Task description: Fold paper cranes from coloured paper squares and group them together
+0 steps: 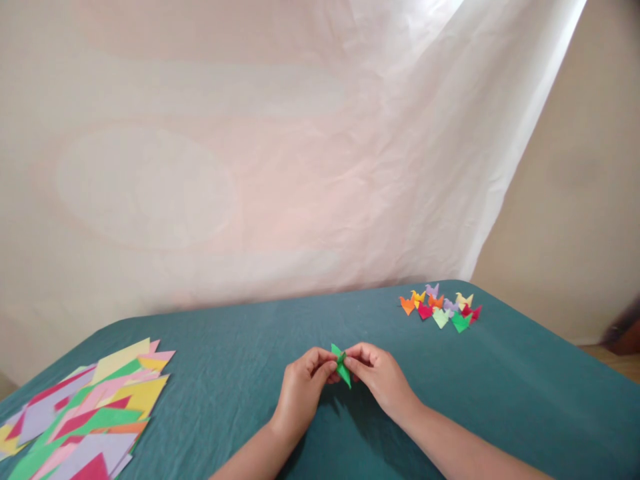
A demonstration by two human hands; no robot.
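Note:
A small folded piece of green paper [345,372] is held just above the table, near the middle of the head view. Its pointed ends stick out above and below the fingertips. My left hand [306,383] pinches its left side between thumb and fingers. From the right, my right hand [383,379] pinches the same piece, with the thumb and index finger closed on it. The fingertips of both hands nearly meet and hide the middle of the folds.
Loose coloured paper sheets [107,400] lie overlapping at the table's left. Several small folded paper birds [441,308] stand grouped at the back right. A dark green cloth [225,373] covers the table, and a pale sheet [300,167] hangs behind it.

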